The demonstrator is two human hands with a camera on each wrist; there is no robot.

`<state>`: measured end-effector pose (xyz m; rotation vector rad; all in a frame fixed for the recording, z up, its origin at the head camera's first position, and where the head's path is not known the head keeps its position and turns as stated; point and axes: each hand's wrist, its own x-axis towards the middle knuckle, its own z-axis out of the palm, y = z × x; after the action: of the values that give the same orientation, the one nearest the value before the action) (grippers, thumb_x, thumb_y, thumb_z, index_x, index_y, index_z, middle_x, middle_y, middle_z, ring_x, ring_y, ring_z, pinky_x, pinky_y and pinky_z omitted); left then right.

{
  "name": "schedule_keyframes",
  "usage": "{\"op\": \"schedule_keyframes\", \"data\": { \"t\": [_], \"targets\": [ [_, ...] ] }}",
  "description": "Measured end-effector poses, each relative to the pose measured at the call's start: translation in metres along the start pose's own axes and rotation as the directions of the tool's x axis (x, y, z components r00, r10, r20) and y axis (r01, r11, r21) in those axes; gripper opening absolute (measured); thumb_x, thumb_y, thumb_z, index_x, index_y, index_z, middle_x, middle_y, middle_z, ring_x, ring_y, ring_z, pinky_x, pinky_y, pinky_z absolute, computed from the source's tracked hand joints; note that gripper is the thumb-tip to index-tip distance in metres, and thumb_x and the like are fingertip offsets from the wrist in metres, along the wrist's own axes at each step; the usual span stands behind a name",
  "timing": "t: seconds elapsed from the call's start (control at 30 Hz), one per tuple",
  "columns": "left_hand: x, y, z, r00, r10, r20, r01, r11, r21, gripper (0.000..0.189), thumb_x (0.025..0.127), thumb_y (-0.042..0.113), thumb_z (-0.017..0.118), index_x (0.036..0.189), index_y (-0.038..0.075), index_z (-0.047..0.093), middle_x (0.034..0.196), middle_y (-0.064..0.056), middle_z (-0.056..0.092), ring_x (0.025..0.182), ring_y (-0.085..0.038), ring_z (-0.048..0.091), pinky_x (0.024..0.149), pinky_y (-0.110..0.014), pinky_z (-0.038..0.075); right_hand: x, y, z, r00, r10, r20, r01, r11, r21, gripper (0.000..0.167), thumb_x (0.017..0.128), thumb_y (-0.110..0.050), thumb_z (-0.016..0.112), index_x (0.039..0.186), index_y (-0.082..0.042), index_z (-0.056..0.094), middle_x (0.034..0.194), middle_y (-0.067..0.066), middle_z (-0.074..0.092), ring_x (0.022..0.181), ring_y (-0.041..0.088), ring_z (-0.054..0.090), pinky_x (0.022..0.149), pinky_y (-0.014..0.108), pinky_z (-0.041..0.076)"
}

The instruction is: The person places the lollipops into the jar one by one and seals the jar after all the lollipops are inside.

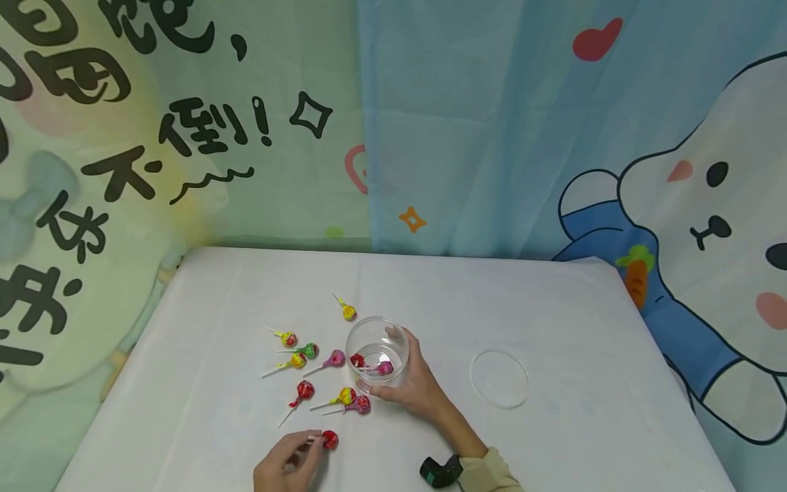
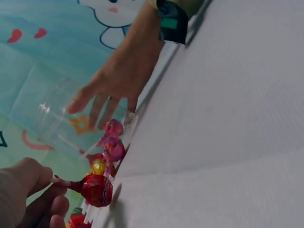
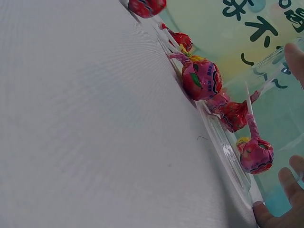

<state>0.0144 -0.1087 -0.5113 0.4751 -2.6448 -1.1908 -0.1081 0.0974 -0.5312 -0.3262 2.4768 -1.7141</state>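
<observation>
My left hand (image 1: 287,462) pinches a red-wrapped lollipop (image 1: 330,439) by its stick, close to the candy end. In the left wrist view that lollipop (image 2: 97,190) points away from the fingertips, its round head near the tabletop. A clear, open-topped jar (image 1: 376,329) stands on the table, gripped at its right side by my right hand (image 1: 419,388). Inside the jar lie a pink lollipop (image 1: 384,368) and a red lollipop (image 1: 357,360); the right wrist view shows the pink one (image 3: 257,156) against the wall with its stick up.
Left of the jar, several lollipops lie scattered, among them a green one (image 1: 310,350), a red one (image 1: 305,389) and a purple one (image 1: 361,404). A yellow lollipop (image 1: 349,313) rests behind it. To the right, a clear round lid (image 1: 499,380) lies on the white tablecloth (image 1: 602,424).
</observation>
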Motion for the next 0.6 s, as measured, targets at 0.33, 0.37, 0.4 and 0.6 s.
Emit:
{"op": "schedule_keyframes", "data": {
  "t": [0.33,0.37,0.4,0.6],
  "targets": [
    [0.006,0.011,-0.010,0.969,-0.242,-0.042,0.223,0.938,-0.265,0.003,0.083,0.008,0.075,0.086,0.006,0.074,0.083,-0.007,0.075,0.066,0.001,0.064,0.061,-0.015,0.052,-0.001,0.001,0.000,1.000,-0.016,-0.004,0.016,1.000,-0.012,0.108,0.065,-0.022,0.088,0.149,-0.013,0.020,0.150,0.012,0.039,0.137,0.036,0.042,0.111,0.061,0.033],
    [0.006,0.012,-0.011,0.964,-0.265,-0.032,0.246,0.928,-0.280,0.004,0.084,0.009,0.074,0.087,0.005,0.074,0.084,-0.008,0.074,0.067,-0.001,0.065,0.061,-0.015,0.053,-0.001,0.001,0.000,1.000,-0.019,-0.004,0.019,1.000,-0.014,0.108,0.065,-0.022,0.088,0.149,-0.013,0.020,0.150,0.012,0.039,0.136,0.035,0.042,0.111,0.060,0.033],
    [0.007,0.012,-0.013,0.958,-0.284,-0.021,0.266,0.918,-0.292,0.005,0.085,0.009,0.073,0.087,0.005,0.073,0.084,-0.009,0.074,0.067,-0.003,0.066,0.061,-0.015,0.053,-0.001,0.001,0.000,1.000,-0.021,-0.002,0.021,1.000,-0.017,0.108,0.065,-0.022,0.088,0.149,-0.013,0.020,0.150,0.012,0.039,0.137,0.035,0.042,0.111,0.060,0.033],
    [0.009,0.011,-0.015,0.940,-0.339,0.046,0.336,0.886,-0.319,0.009,0.087,0.012,0.071,0.090,0.004,0.073,0.084,-0.008,0.073,0.068,-0.010,0.068,0.060,-0.017,0.053,-0.001,0.001,0.001,1.000,-0.024,-0.004,0.023,0.999,-0.027,0.108,0.065,-0.023,0.088,0.148,-0.013,0.020,0.150,0.013,0.039,0.137,0.035,0.042,0.111,0.061,0.033]
  ]
}}
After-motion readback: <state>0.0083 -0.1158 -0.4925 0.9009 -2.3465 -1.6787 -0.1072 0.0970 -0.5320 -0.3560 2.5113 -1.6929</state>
